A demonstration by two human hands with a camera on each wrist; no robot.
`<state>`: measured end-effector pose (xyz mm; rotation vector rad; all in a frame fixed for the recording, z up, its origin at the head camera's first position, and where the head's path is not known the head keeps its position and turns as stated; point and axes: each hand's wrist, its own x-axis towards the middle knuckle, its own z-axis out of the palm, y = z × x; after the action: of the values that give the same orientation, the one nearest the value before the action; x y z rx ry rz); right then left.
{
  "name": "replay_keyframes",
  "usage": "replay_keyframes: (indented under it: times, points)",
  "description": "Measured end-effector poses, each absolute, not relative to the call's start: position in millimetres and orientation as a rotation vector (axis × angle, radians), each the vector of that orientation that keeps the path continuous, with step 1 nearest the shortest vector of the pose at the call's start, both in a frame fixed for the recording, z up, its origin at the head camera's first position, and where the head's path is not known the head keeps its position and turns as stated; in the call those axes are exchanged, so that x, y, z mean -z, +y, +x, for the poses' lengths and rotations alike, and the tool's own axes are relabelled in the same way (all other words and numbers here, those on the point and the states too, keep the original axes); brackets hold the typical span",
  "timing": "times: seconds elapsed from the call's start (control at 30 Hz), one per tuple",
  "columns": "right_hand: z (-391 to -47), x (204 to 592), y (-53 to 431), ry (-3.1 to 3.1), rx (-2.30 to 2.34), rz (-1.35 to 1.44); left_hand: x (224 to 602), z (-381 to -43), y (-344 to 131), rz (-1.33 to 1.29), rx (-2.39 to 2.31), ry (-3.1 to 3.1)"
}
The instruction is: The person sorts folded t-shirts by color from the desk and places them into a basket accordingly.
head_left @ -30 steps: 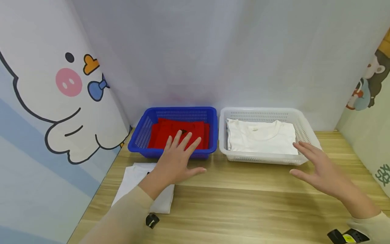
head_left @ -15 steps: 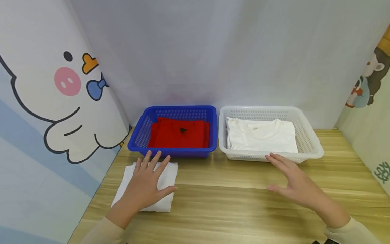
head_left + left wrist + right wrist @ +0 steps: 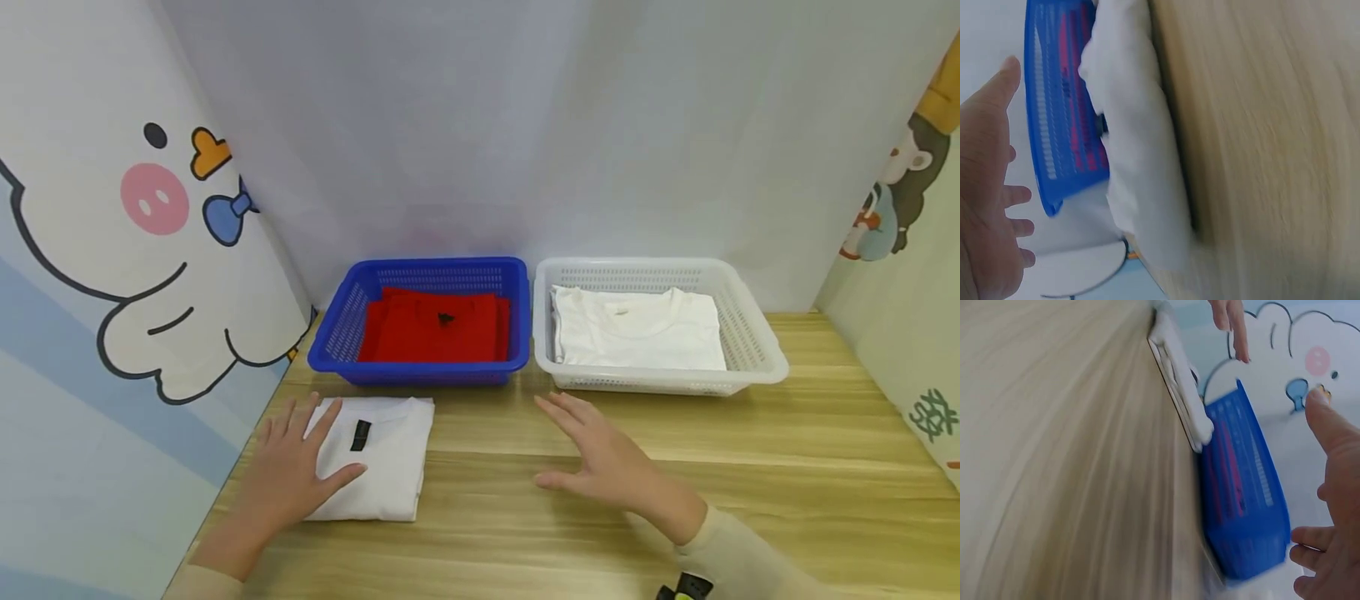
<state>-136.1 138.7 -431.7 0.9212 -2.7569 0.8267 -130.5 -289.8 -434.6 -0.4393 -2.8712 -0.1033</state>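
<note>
While the left hand (image 3: pixel 281 475) hovered by the shirt (image 3: pixel 390 471), the right hand (image 3: pixel 600 458) hung apart.
Both had extended fingers (image 3: pixel 324 419), gripping nothing; supporting the shirt evenly seemed best.

Here's the left hand (image 3: pixel 288 467), fingers spread and thumb out, covering the left edge of a folded white cloth garment (image 3: pixel 386 479), its small black rectangular label (image 3: pixel 361 435) in plain sight! Across the light wood-grain table (image 3: pixel 480 517), the right hand (image 3: pixel 603 454) holds nothing, thumb apart from fingers, a pale cream sleeve (image 3: pixel 738 546) behind it. Up back, side by side: a blue perforated plastic basket (image 3: pixel 420 367) with folded red garments (image 3: pixel 438 337) inside, and a white perforated plastic basket (image 3: pixel 652 377) bearing folded white garments (image 3: pixel 637 333), round collar uppermost. Behind them hangs a pale grey curtain (image 3: pixel 480 125); a pink-cheeked white cartoon bird (image 3: pixel 67 192) fills the left side.
</note>
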Motion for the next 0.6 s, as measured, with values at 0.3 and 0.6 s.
replay_keyframes:
  times: [0.3, 0.6]
  points:
    - [-148, 448, 66, -2.852, -0.765, 0.996, 446, -137, -322, -0.384, 0.074, -2.922]
    - [-164, 476, 15, -2.974, -0.585, 0.986, 465, -141, -343, -0.334, 0.07, -3.021]
